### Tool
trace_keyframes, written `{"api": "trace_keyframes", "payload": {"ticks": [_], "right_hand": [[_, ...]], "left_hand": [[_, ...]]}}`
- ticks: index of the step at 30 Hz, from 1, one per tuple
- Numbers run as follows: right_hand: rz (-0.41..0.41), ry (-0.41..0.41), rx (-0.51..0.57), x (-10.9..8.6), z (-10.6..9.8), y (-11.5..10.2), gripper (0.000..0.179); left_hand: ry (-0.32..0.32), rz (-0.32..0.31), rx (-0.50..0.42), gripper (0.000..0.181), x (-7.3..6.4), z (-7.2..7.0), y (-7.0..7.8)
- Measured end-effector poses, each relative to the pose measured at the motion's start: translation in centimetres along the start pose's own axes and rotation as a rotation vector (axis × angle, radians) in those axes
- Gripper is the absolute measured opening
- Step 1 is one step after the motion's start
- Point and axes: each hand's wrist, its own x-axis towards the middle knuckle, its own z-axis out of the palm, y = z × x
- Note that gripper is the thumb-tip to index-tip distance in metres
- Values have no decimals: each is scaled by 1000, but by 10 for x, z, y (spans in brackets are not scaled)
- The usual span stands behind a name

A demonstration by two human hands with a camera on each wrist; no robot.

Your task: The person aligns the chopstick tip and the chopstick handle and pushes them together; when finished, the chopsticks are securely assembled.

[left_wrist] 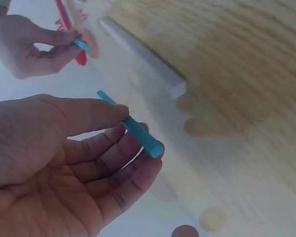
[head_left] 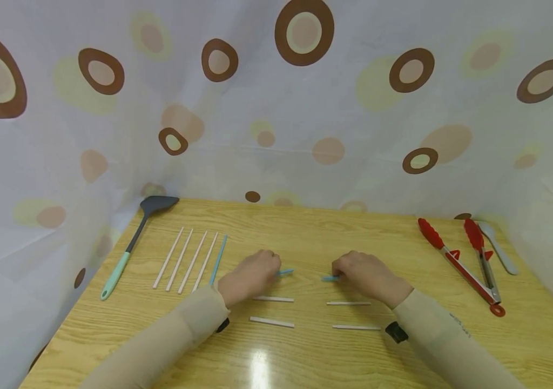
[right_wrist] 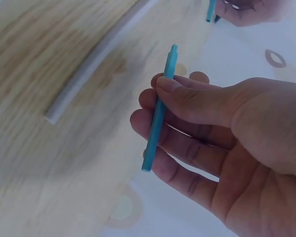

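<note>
My left hand [head_left: 252, 274] pinches a short blue stick [left_wrist: 137, 132] between thumb and fingers. A matching short blue stick [right_wrist: 157, 121], narrowed at its upper end in the right wrist view, is pinched by my right hand [head_left: 371, 275]. The two hands face each other over the wooden table, with a gap between the sticks. Nearer me lie short white sticks: an upper left one [head_left: 276, 299], a lower left one [head_left: 271, 322], an upper right one [head_left: 349, 303] and a lower right one [head_left: 356, 327].
Left of my left hand are several long white sticks [head_left: 191, 263] and a long blue stick [head_left: 218, 260]. A spatula [head_left: 127, 254] with a mint handle lies at the far left. Red-tipped tongs [head_left: 466, 273] and a grey spoon-like utensil [head_left: 500, 251] lie at the right. A patterned sheet [head_left: 296, 178] hangs behind.
</note>
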Motion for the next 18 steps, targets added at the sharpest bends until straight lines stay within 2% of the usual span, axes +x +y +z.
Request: {"api": "trace_keyframes", "payload": {"ticks": [5, 9, 14, 18], "right_hand": [[-33, 43, 26, 4, -6, -3, 13], [-81, 101, 43, 6, -11, -8, 14], [-102, 146, 34, 8, -17, -13, 15], [-86, 151, 22, 9, -21, -16, 15]], "left_hand": [[112, 32, -25, 3, -1, -12, 0], [187, 77, -68, 11, -1, -21, 1], [234, 104, -45, 13, -1, -25, 2], [251, 94, -14, 10, 1, -27, 3]]}}
